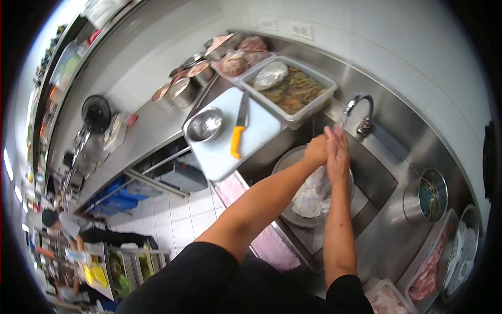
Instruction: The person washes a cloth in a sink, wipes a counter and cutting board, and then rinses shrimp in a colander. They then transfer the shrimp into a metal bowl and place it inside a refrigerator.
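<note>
Under the running tap [360, 107], my two hands press together above the sink. My left hand [316, 150] is curled closed against the right, and its inner side is hidden, so I cannot tell what is in it. My right hand [338, 153] lies flat and open with its fingers stretched up toward the water. Below them, a large round metal strainer or bowl [285, 159] sits in the sink [374, 162]. Whitish, wet-looking food [312, 201] fills part of it, partly covered by my forearms.
Left of the sink, a white cutting board [214, 165] bears a metal bowl [205, 125] and a yellow-handled knife [239, 128]. Behind stands a plastic tub [300, 112] of food. A metal pot [418, 196] and meat tray [431, 272] are at right. A person [73, 225] works far left.
</note>
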`<control>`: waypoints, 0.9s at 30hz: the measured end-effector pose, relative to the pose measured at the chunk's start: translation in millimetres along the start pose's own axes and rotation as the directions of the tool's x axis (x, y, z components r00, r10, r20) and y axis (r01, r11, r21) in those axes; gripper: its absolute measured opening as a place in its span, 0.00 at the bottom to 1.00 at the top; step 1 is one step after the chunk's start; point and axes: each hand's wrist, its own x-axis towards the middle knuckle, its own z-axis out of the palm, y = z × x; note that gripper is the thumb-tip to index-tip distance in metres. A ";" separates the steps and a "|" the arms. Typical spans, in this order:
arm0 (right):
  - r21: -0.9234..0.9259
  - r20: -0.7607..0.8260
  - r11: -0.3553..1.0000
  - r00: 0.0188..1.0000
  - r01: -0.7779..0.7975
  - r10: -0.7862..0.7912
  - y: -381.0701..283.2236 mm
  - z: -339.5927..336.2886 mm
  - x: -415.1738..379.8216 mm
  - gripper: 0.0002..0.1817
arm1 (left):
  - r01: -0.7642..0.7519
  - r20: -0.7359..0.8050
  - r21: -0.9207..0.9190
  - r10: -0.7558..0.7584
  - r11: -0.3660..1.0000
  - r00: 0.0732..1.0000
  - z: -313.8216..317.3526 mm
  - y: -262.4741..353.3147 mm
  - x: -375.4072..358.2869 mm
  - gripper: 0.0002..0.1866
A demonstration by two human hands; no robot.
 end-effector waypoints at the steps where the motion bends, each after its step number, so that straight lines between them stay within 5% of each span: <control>1: -0.008 0.005 0.999 0.999 0.035 -0.035 1.7 3.8 1.1 0.30 | 0.082 -0.030 -0.109 -0.086 0.991 0.996 -2.3 4.3 -3.6 0.21; 2: 0.361 0.030 0.900 0.968 -0.243 0.250 4.8 5.0 3.2 0.32 | 0.161 -0.048 -0.220 -0.176 0.962 0.983 -3.7 7.1 -9.9 0.23; 5: 0.122 -0.032 0.945 0.951 -0.302 0.308 57.0 18.5 -1.8 0.37 | 0.151 -0.090 -0.374 -0.198 0.915 0.976 1.6 7.3 -10.5 0.25; 8: 0.124 0.019 0.955 0.963 -0.270 0.270 64.2 15.4 2.0 0.36 | -0.058 -0.135 -0.378 0.007 0.924 0.991 8.3 -8.8 -1.0 0.26; 11: 0.133 0.065 0.961 0.969 -0.244 0.237 56.1 12.6 -2.1 0.36 | -0.125 -0.093 -0.180 0.109 0.976 0.990 14.6 -19.6 10.7 0.24; 15: 0.137 0.126 0.849 0.859 -0.510 0.496 25.6 0.1 -10.9 0.28 | 0.051 0.058 -0.356 -0.032 0.933 0.998 -20.7 -7.4 -7.9 0.18; 18: -0.144 0.313 0.903 0.847 -0.404 0.429 35.8 -19.9 -11.7 0.18 | 0.045 0.000 -0.310 -0.047 0.950 0.999 -24.4 -21.5 -9.4 0.15; 22: 0.139 0.054 0.950 0.960 -0.278 0.273 65.0 -17.6 -18.4 0.09 | 0.019 -0.009 -0.265 -0.022 0.964 1.000 -20.2 -29.0 -19.3 0.18; 25: 0.374 0.075 0.868 0.944 -0.326 0.322 64.9 -11.5 -23.6 0.09 | -0.030 0.007 -0.223 0.032 0.974 0.999 -25.7 -19.3 -19.8 0.21; 27: 0.232 0.085 0.913 0.942 -0.336 0.326 42.8 -16.2 -23.7 0.10 | -0.069 -0.004 -0.193 0.069 0.979 0.998 -30.7 -17.7 -19.4 0.21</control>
